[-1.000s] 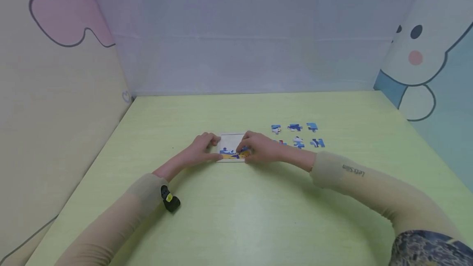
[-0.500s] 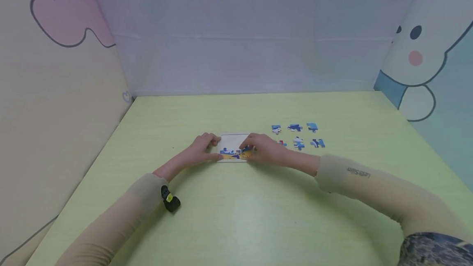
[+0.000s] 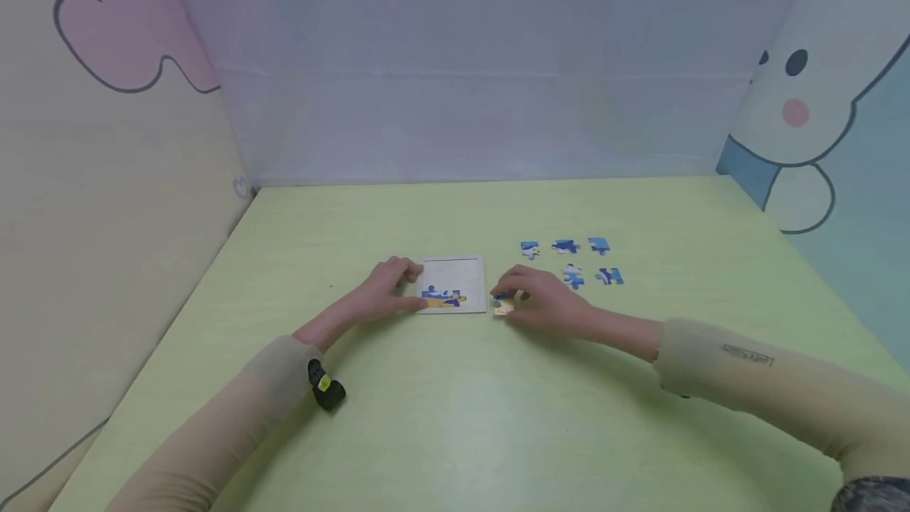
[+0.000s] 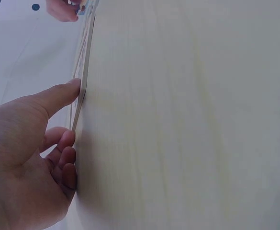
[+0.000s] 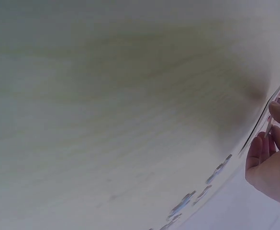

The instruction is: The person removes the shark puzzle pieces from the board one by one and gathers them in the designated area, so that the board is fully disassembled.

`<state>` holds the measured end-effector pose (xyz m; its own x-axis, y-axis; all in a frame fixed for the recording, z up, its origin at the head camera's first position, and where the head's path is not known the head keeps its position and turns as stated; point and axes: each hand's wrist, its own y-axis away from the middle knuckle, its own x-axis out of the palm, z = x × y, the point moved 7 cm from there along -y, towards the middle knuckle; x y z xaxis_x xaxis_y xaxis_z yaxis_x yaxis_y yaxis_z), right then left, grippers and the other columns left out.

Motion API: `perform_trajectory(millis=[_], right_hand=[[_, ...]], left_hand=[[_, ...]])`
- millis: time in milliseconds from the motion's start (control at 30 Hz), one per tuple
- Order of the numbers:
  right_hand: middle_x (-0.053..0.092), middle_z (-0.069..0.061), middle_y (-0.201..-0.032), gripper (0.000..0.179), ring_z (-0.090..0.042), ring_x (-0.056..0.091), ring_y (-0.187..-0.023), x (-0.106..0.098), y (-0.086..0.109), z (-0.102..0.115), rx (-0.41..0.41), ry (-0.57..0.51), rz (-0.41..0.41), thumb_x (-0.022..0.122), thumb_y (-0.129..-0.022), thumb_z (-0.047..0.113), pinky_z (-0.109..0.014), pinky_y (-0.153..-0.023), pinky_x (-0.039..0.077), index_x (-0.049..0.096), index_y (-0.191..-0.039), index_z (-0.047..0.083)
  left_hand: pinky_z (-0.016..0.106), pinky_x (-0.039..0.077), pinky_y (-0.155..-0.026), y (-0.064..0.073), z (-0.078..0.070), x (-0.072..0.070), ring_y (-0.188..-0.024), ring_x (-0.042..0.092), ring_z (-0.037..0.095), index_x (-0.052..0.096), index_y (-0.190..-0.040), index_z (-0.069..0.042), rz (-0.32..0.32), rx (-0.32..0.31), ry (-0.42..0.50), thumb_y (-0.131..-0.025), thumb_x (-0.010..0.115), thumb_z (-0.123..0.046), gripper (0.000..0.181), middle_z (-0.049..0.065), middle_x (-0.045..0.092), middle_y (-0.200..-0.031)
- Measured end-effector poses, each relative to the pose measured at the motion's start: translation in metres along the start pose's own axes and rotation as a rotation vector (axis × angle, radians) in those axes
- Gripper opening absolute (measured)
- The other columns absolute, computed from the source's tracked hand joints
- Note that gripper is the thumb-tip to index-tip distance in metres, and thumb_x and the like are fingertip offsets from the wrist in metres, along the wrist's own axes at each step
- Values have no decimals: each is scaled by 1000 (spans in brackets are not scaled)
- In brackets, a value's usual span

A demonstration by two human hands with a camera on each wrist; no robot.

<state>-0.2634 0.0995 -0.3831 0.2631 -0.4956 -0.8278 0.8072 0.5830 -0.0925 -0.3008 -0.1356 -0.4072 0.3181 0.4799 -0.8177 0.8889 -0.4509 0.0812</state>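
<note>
A small square puzzle tray (image 3: 455, 271) with a white base lies on the table. Joined yellow and blue puzzle pieces (image 3: 442, 299) fill its lower left part. My left hand (image 3: 384, 288) holds the tray by its left side, thumb at the lower corner and fingers at the upper; in the left wrist view the thumb (image 4: 63, 96) lies along the tray's edge. Just right of the tray, my right hand (image 3: 543, 299) pinches a yellow and blue puzzle piece (image 3: 502, 306) between thumb and fingers. In the right wrist view, only a thin edge shows between the fingers (image 5: 276, 112).
Loose blue and white puzzle pieces lie in two rows behind and right of my right hand, among them a back-row piece (image 3: 565, 246) and a front-row piece (image 3: 609, 276). The pale green table (image 3: 455, 401) is bounded by cloth walls at the back and sides.
My right hand has moved right, off the tray, with the yellow and blue puzzle piece; the tray's lower right now shows bare. A loose piece with red is now hidden. My left hand stays put.
</note>
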Motion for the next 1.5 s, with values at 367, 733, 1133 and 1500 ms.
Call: perform_trajectory(millis=[367,733,1133,1500], right_hand=[[68,-5,-116,32,-20,65,-101,-18,40,-27,-30,24,-96,78,-81,7,-34,-85,56,72,-112,11],[68,0,-111,31,-16,63,-97,-32,62,-45,-2,34,-87,78,-81,6,-27,-81,56,72,-111,12],[70,0,-112,32,-18,62,-100,-50,86,-71,138,62,-59,78,-82,10,-29,-83,55,72,-113,14],[68,-1,-116,32,-18,60,-102,-67,102,-86,132,93,-6,79,-82,12,-31,-84,53,71,-113,19]], left_hand=[[37,37,-95,-2,5,2,-107,45,24,49,-139,-2,4,-11,5,-87,75,-30,65,10,55,-117],[37,37,-95,-3,5,1,-107,45,24,49,-139,-2,5,-13,11,-87,75,-30,64,10,55,-118],[38,38,-95,-2,6,1,-107,45,24,49,-139,-2,7,-14,13,-87,75,-31,65,10,55,-118],[36,37,-94,-4,6,-1,-107,45,24,49,-139,-2,4,-13,0,-87,75,-30,64,10,55,-118]])
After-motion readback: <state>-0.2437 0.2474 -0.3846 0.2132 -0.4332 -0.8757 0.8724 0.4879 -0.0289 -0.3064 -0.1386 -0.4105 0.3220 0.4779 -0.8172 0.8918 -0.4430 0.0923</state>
